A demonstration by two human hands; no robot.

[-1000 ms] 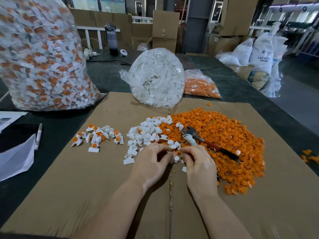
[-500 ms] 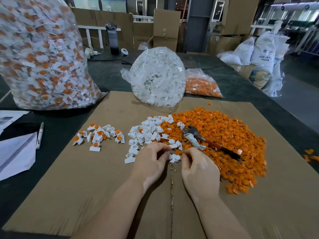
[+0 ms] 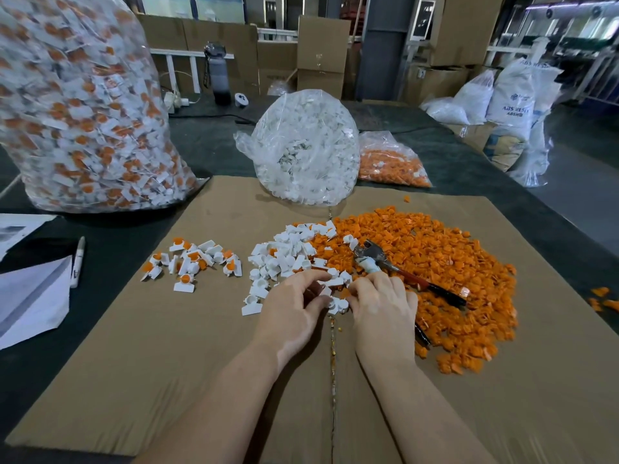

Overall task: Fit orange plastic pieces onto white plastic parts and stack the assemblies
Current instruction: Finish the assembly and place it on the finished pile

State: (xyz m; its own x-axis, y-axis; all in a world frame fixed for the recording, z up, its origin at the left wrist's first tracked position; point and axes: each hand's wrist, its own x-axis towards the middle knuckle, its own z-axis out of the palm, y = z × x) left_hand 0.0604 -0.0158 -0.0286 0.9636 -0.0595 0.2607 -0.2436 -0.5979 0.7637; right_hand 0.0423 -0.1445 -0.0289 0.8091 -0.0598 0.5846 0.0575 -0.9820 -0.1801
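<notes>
both hands curled: left hand point(image 3: 294, 304) fingers pinch a white part point(image 3: 325, 291); orange pieces point(image 3: 445, 272) lie just right of right hand point(image 3: 382, 303), contents unclear.

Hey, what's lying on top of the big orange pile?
Pliers with dark red handles lie across the orange pile, along with a few stray white parts. The right hand covers its near-left edge.

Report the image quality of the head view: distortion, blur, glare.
Head view: wide-angle bend curves the cardboard sheet edges; far background soft and bright at upper right; glare sheens the clear bag of white parts; left hand and right hand fairly sharp, shadows soft.
</notes>
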